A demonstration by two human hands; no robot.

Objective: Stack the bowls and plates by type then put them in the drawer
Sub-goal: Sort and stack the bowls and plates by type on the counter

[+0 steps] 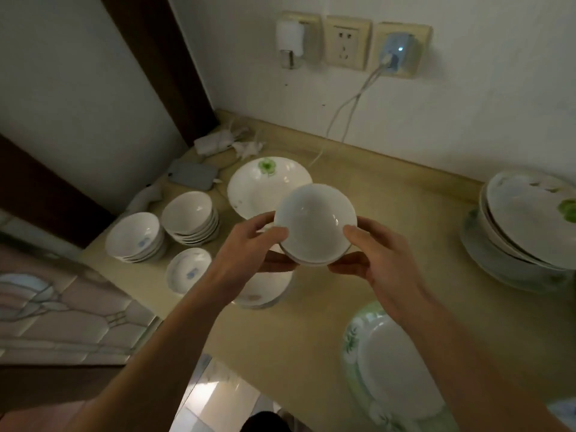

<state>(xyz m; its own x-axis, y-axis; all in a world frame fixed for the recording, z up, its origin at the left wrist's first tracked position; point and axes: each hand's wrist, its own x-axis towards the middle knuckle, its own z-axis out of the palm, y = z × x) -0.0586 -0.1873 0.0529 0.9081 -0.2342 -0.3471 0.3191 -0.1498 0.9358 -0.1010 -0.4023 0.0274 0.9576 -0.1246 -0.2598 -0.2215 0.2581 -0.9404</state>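
Observation:
Above the middle of the beige counter (420, 275) I hold a small stack of white bowls (314, 224). My left hand (252, 247) grips its left side and my right hand (377, 254) grips its right side, thumbs on the rim. Under my left wrist lies a shallow white dish (265, 291). At the left stand two stacks of white bowls (190, 218) (134, 236) and a single bowl with a blue mark (187, 268). Behind the held stack sits a white plate with a green flower (258, 185).
A pile of large plates (526, 232) stands at the right, and a green-rimmed plate (392, 375) lies at the counter's front edge. A phone (193, 175), adapters and crumpled paper (224, 141) fill the back left corner. A cable (346, 110) hangs from wall sockets.

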